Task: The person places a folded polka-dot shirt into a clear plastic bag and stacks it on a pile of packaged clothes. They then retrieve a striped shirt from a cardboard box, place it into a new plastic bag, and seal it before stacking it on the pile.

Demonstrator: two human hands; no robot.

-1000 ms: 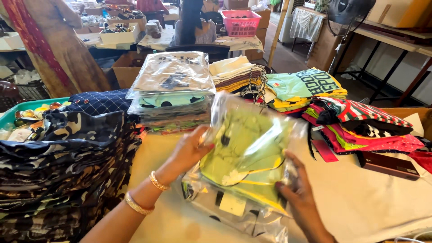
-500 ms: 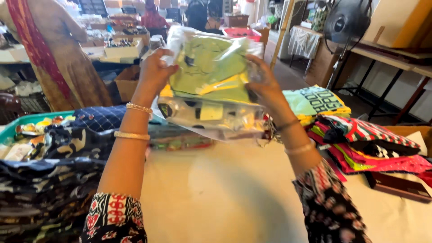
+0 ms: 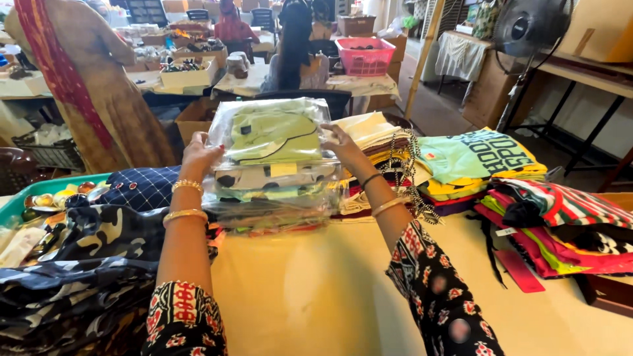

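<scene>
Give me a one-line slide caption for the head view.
Both hands, left and right, grip a bagged green garment atop a stack of bagged clothes.

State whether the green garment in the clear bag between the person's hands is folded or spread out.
Folded. The green garment lies as a flat, compact rectangle inside its clear bag, atop the stack of bagged garments.

From my feed the room is bright and evenly lit, daylight coming from the upper right of the frame. The clear plastic bag (image 3: 273, 142) at centre throws white glare. Shadows under the arms on the cream surface (image 3: 316, 290) are soft. The lower sleeves are smeared, and lines bow near the edges.
</scene>
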